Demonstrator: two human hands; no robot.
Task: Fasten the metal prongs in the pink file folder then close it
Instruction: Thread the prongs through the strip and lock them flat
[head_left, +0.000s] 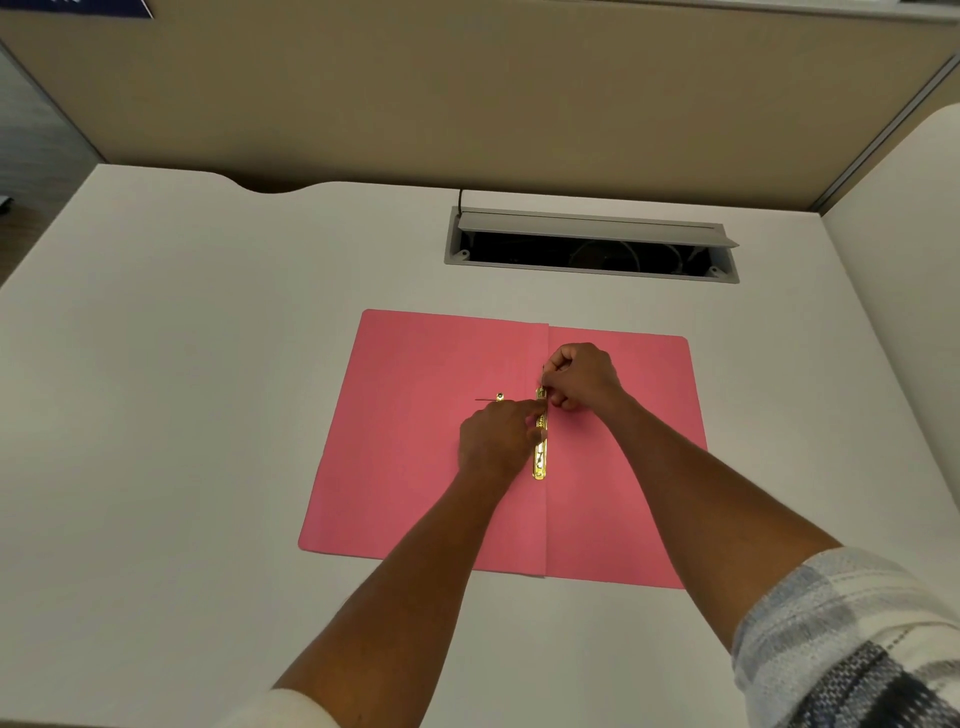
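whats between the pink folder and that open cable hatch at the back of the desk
Nothing: in the head view, only bare white desk lies between the pink folder and the cable hatch.

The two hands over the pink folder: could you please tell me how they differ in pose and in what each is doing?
The left hand lies low on the left leaf of the pink folder, fingers reaching sideways to press the gold fastener bar; the right hand is curled into a loose fist, pinching at the bar's far end. The left hand sits nearer the person, the right farther away. Both touch the same bar beside the fold.
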